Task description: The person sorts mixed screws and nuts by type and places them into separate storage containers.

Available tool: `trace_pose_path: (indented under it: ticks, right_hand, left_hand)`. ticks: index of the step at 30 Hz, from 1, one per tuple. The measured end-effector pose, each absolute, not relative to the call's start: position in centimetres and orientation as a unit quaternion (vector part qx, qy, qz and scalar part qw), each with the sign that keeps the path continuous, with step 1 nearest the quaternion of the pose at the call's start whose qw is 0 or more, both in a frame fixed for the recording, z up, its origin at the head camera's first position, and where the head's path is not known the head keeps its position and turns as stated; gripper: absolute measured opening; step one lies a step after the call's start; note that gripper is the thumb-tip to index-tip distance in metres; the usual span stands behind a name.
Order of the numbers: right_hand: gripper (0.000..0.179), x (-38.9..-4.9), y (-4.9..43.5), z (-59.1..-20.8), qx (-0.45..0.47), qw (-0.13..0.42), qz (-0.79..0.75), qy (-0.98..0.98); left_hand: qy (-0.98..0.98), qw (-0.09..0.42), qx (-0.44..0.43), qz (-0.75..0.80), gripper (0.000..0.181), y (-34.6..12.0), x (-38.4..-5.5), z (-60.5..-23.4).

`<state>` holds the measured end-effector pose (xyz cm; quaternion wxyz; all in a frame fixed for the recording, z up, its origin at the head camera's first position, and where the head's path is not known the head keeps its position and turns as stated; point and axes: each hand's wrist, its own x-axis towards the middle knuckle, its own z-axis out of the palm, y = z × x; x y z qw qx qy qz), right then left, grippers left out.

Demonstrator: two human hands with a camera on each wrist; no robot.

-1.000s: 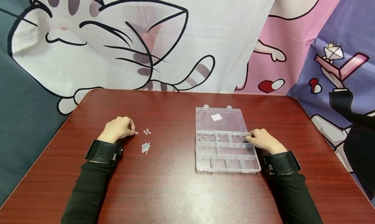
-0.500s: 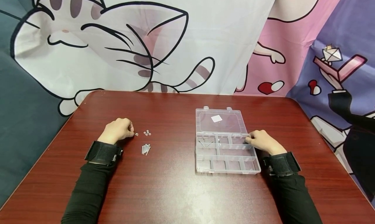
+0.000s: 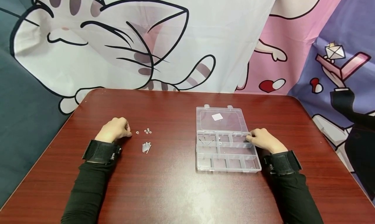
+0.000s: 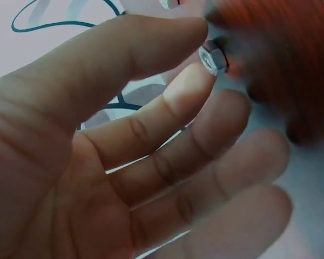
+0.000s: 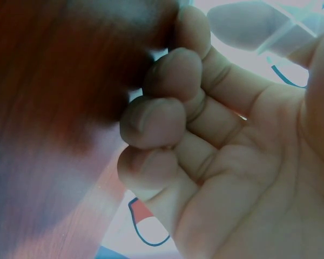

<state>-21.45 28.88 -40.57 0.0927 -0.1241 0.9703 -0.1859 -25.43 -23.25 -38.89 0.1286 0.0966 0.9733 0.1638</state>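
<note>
My left hand point(image 3: 113, 129) is low over the left of the table, thumb and index finger parted. Just beyond those fingertips a single small hex nut point(image 4: 213, 57) lies on the wood, with nothing between them. A small group of nuts point(image 3: 147, 131) is right of it, and several silver screws point(image 3: 146, 147) lie together nearer me. My right hand point(image 3: 266, 141) grips the right side wall of a clear plastic compartment box point(image 3: 224, 121), thumb inside and fingers curled outside. The box's lid is folded back flat. Some screws point(image 3: 206, 141) are in its upper left compartment.
The red-brown wooden table point(image 3: 170, 191) has its far edge against a printed cloth point(image 3: 222, 48) with cartoon figures. Low dividers point(image 3: 227, 161) split the box into compartments. A black object point(image 3: 358, 152) stands beyond the table's right edge.
My left hand has drawn back a little to the left from the single nut, which stays on the table. My right hand keeps its hold on the box.
</note>
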Motion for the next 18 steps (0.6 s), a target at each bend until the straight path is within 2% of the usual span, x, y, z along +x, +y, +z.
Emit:
trace_pose_path:
  ticks: [9, 18]
  right_hand:
    - [0.032, -21.65, 28.95, -40.79, -0.128, 0.088, -0.187, 0.970]
    - [0.031, -21.57, 28.90, -40.78, -0.126, 0.088, -0.189, 0.970]
  left_hand:
    - [0.966, 0.156, 0.081, 0.187, 0.009, -23.56, -25.24, -38.90]
    - [0.974, 0.148, 0.086, 0.148, 0.010, -23.41, -25.50, -38.99]
